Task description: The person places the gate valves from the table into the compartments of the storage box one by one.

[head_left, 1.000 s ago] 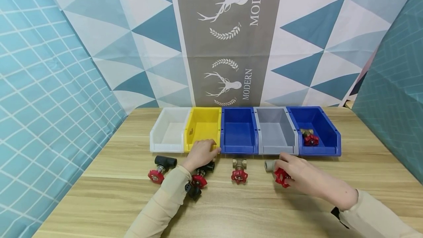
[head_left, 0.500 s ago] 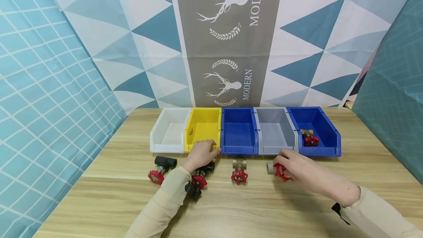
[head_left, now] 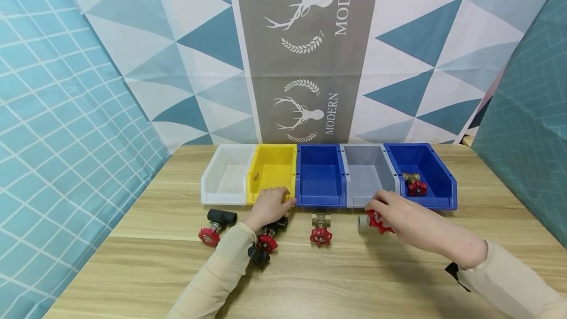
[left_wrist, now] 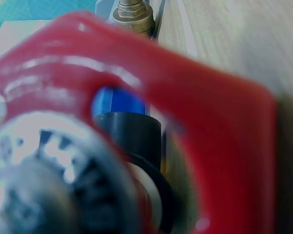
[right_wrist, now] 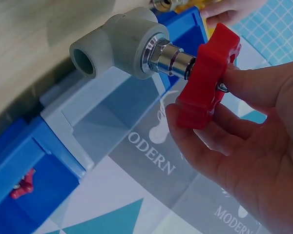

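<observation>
Clamped between the thumb and bent fingers of the right hand (head_left: pixel 400 216) is the red handwheel (head_left: pixel 376 221) of a gray-bodied valve (head_left: pixel 362 223). Head view: this valve is positioned in front of the gray bin (head_left: pixel 365 171); whether it touches the wooden table (head_left: pixel 310 284) cannot be determined. Left hand (head_left: pixel 270 206) lies at the front lip of the yellow bin (head_left: pixel 276 164), fingers loosely bent around nothing visible; their undersides are hidden. Its wrist partly covers a black-bodied valve (head_left: pixel 280 223). To the right of that valve stands a brass valve (head_left: pixel 321 220), fully exposed. Left wrist view: a blurred red wheel (left_wrist: pixel 224 126) fills the foreground, cut off at the left and bottom edges, and obscures most of a black pipe body (left_wrist: pixel 132 134). Right wrist view: the gray body and chrome stem (right_wrist: pixel 173 60) are unobstructed; fingers cover part of the handwheel. A blue bin (right_wrist: pixel 49 190) is cut off at the left edge, with a small red handwheel (right_wrist: pixel 24 185) inside it.
</observation>
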Demonstrator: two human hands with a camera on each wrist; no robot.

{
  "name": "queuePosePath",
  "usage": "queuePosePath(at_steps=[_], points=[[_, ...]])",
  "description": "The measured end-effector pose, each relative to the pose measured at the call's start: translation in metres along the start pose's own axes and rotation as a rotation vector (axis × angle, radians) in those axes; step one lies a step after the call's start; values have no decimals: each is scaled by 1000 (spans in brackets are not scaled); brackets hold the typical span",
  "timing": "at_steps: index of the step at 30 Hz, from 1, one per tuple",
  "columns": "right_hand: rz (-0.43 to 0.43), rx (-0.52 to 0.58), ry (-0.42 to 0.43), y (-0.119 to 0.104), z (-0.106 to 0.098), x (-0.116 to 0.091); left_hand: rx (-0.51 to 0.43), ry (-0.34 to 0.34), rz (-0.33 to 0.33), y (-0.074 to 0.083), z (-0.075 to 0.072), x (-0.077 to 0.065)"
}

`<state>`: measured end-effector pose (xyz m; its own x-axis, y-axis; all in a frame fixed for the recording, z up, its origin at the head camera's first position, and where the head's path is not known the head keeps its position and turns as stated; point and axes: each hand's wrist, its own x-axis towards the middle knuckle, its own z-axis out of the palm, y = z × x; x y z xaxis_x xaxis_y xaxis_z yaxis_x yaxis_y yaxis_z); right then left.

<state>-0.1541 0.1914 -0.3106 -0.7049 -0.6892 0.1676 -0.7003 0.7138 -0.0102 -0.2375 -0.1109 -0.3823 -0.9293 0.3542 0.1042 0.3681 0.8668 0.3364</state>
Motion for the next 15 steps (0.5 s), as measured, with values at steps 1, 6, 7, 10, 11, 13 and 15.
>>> queuePosePath(at_steps=[1,6,7,10,11,13,15], points=[[2,-3,3,0,-2,1,-1,-3,-2,0,0,0],[-4,-43,51,6,-12,5,-8,-13,-6,0,-1,0],[-4,-55,65,8,-14,6,-9,-14,-8,0,-1,0],[-2,-78,99,13,-18,11,-8,-11,-6,1,-1,0],[2,-81,107,15,-19,13,-9,-11,-9,1,-1,0],[22,-82,109,19,-19,16,-10,-7,-7,1,0,0],[40,-76,105,22,-19,20,-7,-5,-4,1,0,-1]])
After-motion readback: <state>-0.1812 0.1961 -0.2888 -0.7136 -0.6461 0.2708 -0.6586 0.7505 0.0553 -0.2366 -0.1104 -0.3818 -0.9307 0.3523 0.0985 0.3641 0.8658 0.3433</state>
